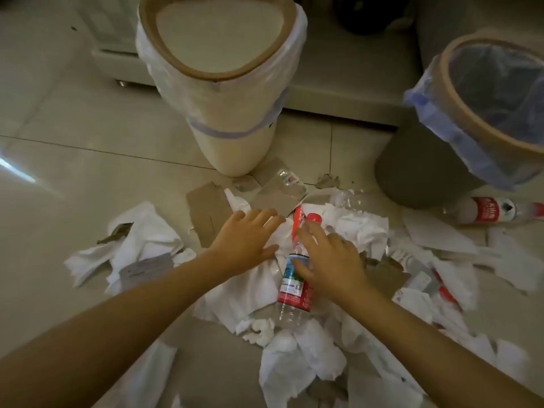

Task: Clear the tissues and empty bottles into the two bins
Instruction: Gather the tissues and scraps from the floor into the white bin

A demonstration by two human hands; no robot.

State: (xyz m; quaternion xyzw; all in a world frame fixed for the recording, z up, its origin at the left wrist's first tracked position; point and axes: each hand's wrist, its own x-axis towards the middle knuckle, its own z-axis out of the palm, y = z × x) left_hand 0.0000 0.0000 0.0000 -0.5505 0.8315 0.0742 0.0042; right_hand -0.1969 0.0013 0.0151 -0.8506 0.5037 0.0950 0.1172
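Note:
White tissues (253,293) lie scattered over the tiled floor. An empty clear bottle with a red label (293,290) lies among them in the middle. My left hand (247,240) rests flat on a tissue beside it, fingers spread. My right hand (329,254) hovers over the bottle's upper part with relaxed fingers, holding nothing. A second red-labelled bottle (488,212) lies at the right near the grey bin (418,169) with a blue liner. The cream bin (235,136) with a clear liner stands behind the pile. A crushed clear bottle (347,198) lies further back.
Torn cardboard pieces (206,210) lie between the pile and the cream bin. A grey card (144,267) sits on tissues at the left. White furniture (117,57) and a low ledge (338,110) run behind the bins.

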